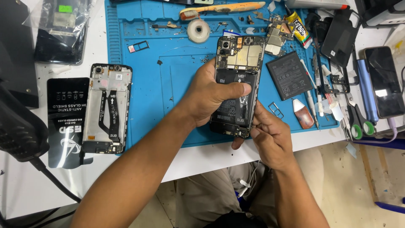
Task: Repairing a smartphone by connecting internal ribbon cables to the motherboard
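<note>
I see my left hand [213, 95] wrapped around an opened smartphone [237, 84] with its back cover off, the grip clamped on its left edge with the thumb pressed across the black battery area in the middle. The phone is held above the blue work mat [168, 80], tilted slightly, its circuit board and camera end pointing away from me. My right hand [272, 137] sits at the phone's lower right corner, fingers closed together against the bottom edge and supporting it from beneath; I cannot tell whether anything small is pinched between those fingertips.

On the white tabletop [202, 160] to the left lies a second stripped phone frame [106, 107] with a black flex cable running down its middle, resting partly on a black flat package [63, 122]. Just to the right of the held phone, a loose black battery [289, 75] lies on the mat, and beside it a small brown-and-white pry tool [304, 115]. A roll of white tape [198, 30] sits near the mat's top edge, with a toothbrush [223, 8] beyond it. Scissors with green handles [357, 122] lie at the mat's right edge, near another phone [384, 80] with a dark screen.
</note>
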